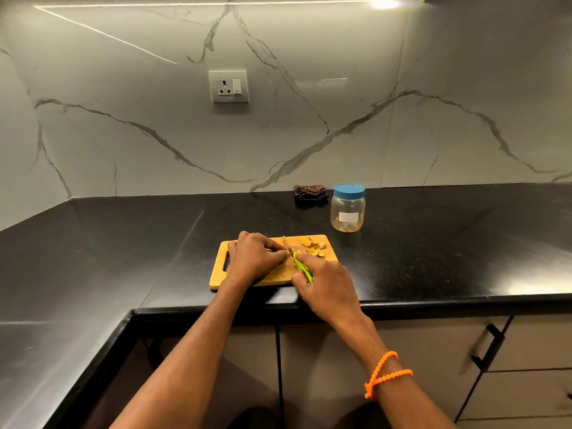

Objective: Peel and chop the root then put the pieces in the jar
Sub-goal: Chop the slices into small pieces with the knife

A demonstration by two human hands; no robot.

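Marble-look wall with grey veins fills the top half of the frame, with a socket (pixel 228 86) upper middle, and below it runs a glossy black desk (pixel 123 243). Just below frame centre sits a wooden board (pixel 247 278), long side running left to right, handle slot at its left end.

Left hand (pixel 255 258) is curled down on the left-middle of the board, fingers pinning the root (pixel 270 249), which is mostly hidden under them, so I can't really tell how much is left or whether it's fully peeled. Right hand (pixel 325 278) is wrapped round the green handle of a knife (pixel 298 261), and the blade points up the frame, right against the left fingertips. So the blade runs front to back, and the root looks like it lies left to right under the left hand, though that's a guess given how little shows. If so, the cut goes across it, right beside the fingers. Yikes, watch those tips.

Yellow pieces (pixel 312 246) are piled at the board's upper right corner, on the right hand's side. Jar (pixel 348 208) stands up and right of the board, just beyond that corner, blue lid on, a few bits showing at the bottom. Right hand is the nearer one to it. I'd say chopping is partway done, and the lid needs to come off before loading. Dark folded cloth (pixel 310 193) sits left of the jar by the wall.
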